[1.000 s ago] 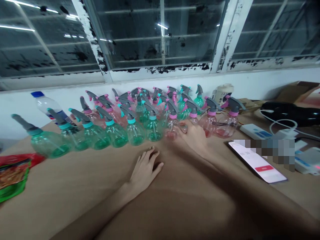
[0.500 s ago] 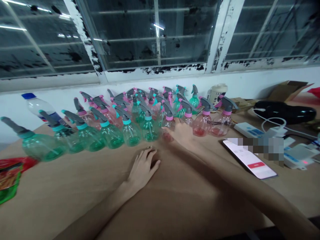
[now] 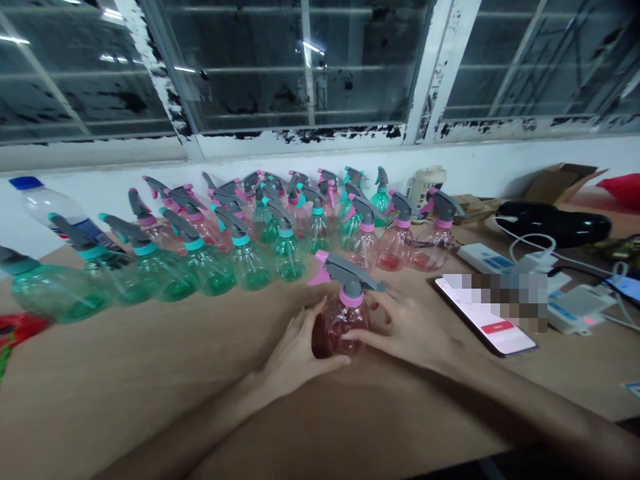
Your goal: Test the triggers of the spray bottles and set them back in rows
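Observation:
A pink spray bottle (image 3: 343,323) with a grey-and-pink trigger head stands in front of me, its nozzle pointing left. My left hand (image 3: 296,352) is curved round its left side, with the thumb low at the front. From the right, my right hand (image 3: 413,333) grips the same bottle, thumb across its front and the other fingers partly hidden behind it. Just beyond it runs a front row of spray bottles: green ones such as the green spray bottle (image 3: 289,259) to the left, and pink ones such as the pink spray bottle (image 3: 395,248) to the right.
More spray bottles crowd behind the front row. A lit phone (image 3: 485,320) lies to the right, near white power strips (image 3: 575,307) with cables. Further back are a glossy black object (image 3: 555,223), a cardboard box (image 3: 555,187) and a pale canister (image 3: 425,183). A blue-capped bottle (image 3: 50,203) leans at left.
My right hand has drawn a pink spray bottle out of the front row towards me. My left hand has gone from resting on the table to holding that bottle's left side.

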`<action>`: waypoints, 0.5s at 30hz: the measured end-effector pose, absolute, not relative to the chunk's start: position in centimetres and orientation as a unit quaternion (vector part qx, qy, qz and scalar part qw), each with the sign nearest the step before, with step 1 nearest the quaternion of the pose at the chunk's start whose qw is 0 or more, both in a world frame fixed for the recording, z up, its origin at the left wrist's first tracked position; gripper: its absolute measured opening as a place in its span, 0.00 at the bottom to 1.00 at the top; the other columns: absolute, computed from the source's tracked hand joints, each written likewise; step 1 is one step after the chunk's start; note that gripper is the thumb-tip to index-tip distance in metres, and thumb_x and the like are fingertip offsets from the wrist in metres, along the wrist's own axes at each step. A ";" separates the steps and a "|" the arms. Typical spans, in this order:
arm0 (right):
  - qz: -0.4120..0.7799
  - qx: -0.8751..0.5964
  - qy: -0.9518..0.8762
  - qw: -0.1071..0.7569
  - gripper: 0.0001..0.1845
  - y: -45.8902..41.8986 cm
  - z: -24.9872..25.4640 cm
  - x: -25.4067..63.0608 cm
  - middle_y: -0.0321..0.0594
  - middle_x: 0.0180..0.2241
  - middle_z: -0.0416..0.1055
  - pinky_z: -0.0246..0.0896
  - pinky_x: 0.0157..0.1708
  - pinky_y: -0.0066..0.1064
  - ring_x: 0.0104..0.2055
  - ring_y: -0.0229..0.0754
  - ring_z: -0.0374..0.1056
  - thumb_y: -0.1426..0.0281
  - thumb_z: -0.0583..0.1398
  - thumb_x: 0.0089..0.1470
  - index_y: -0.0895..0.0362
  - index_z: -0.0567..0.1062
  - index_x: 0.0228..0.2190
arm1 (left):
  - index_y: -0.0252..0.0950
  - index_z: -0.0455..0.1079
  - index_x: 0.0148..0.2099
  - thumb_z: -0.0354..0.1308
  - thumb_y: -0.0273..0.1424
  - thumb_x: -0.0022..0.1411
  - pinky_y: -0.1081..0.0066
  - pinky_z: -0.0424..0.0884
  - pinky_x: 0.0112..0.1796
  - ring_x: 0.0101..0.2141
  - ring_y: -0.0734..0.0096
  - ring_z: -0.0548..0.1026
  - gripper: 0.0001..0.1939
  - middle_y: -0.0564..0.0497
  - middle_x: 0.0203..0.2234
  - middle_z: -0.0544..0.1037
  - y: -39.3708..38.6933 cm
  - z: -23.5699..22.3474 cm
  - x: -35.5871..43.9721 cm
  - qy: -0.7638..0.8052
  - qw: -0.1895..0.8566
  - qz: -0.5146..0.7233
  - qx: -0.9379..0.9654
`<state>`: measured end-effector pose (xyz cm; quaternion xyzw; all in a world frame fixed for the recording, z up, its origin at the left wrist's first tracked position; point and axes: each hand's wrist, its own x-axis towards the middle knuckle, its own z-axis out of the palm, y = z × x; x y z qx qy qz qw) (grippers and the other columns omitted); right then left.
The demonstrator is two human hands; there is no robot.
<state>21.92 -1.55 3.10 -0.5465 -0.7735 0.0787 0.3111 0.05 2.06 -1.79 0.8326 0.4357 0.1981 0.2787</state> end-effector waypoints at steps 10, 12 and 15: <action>0.323 -0.445 -0.729 0.407 0.17 1.4 3.9 22.6 0.38 0.38 0.74 0.67 0.42 0.40 0.41 0.45 0.70 0.56 0.61 0.48 0.51 0.74 0.38 | 0.42 0.50 0.64 0.65 0.47 0.47 0.49 0.60 0.53 0.56 0.48 0.62 0.46 0.44 0.56 0.64 2.9 -1.2 2.1 0.369 0.224 0.203 0.879; 0.350 -0.455 -0.702 0.421 0.16 1.6 3.6 22.1 0.36 0.30 0.74 0.69 0.35 0.37 0.34 0.43 0.71 0.55 0.61 0.48 0.51 0.74 0.36 | 0.43 0.48 0.64 0.65 0.47 0.47 0.49 0.60 0.53 0.55 0.48 0.62 0.47 0.45 0.57 0.64 2.9 -1.0 2.4 0.353 0.217 0.192 0.890; 0.347 -0.446 -0.695 0.445 0.16 1.7 3.6 21.3 0.35 0.27 0.72 0.68 0.32 0.35 0.31 0.42 0.70 0.55 0.60 0.48 0.51 0.73 0.36 | 0.44 0.47 0.65 0.66 0.46 0.47 0.51 0.62 0.52 0.55 0.49 0.63 0.48 0.45 0.57 0.64 3.0 -0.7 2.5 0.332 0.222 0.180 0.899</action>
